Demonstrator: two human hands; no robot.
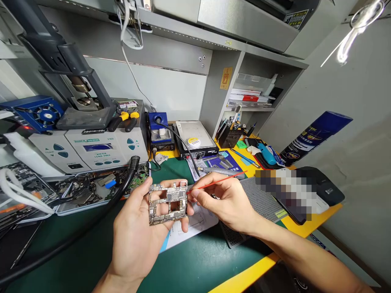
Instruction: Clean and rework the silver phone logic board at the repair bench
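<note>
My left hand (134, 234) grips a small phone circuit board (175, 197) by its edges, holding it up above the green mat. The board is tilted toward me and has several rectangular cutouts and small chips. My right hand (227, 199) pinches a thin red stick (224, 179), which slants up to the right. Its lower end is at the right edge of the board; whether it touches there I cannot tell. Under both hands lies a white printed sheet (195, 226), partly covered by them.
A rework station (91, 152) stands at the left, its black hose (100, 215) crossing the mat. Behind are a soldering station (159, 130) and a flat heating plate (195, 136). At right are a dark perforated mat (261, 199), a phone (293, 211) and a blue spray can (317, 134).
</note>
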